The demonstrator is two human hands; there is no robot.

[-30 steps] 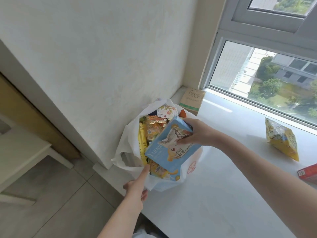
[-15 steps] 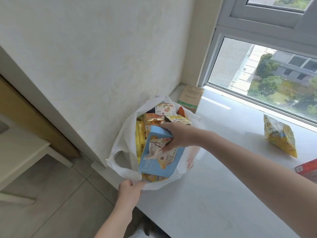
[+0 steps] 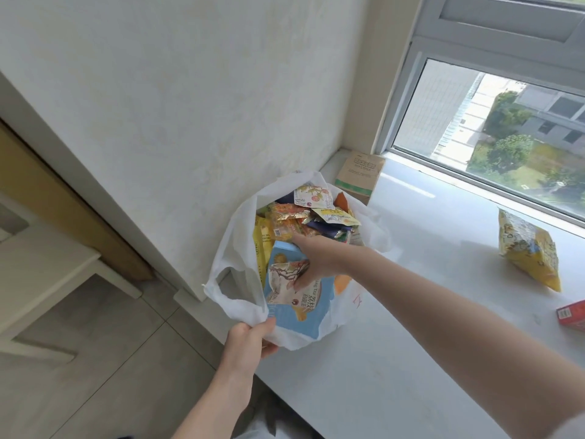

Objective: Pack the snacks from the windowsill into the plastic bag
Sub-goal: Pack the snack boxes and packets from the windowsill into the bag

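Note:
A white plastic bag (image 3: pixel 234 248) stands open at the left end of the white windowsill (image 3: pixel 411 327), stuffed with several colourful snack packets. My right hand (image 3: pixel 316 258) reaches into its mouth and grips the top of a light blue box (image 3: pixel 294 321), thumb on the front face next to a small sachet. The box stands upright inside the bag's near side. My left hand (image 3: pixel 247 343) pinches the bag's near rim. A yellow snack packet (image 3: pixel 528 251) and a red box (image 3: pixel 573 313) lie on the sill at the right.
A brown cardboard box (image 3: pixel 359 175) sits in the sill's far corner behind the bag. The window runs along the back. The wall is close on the bag's left. Below left are the tiled floor and a white piece of furniture (image 3: pixel 47 274).
My right hand has lowered the blue box from above the bag down into it. My left hand moved from an open touch to gripping the bag's rim.

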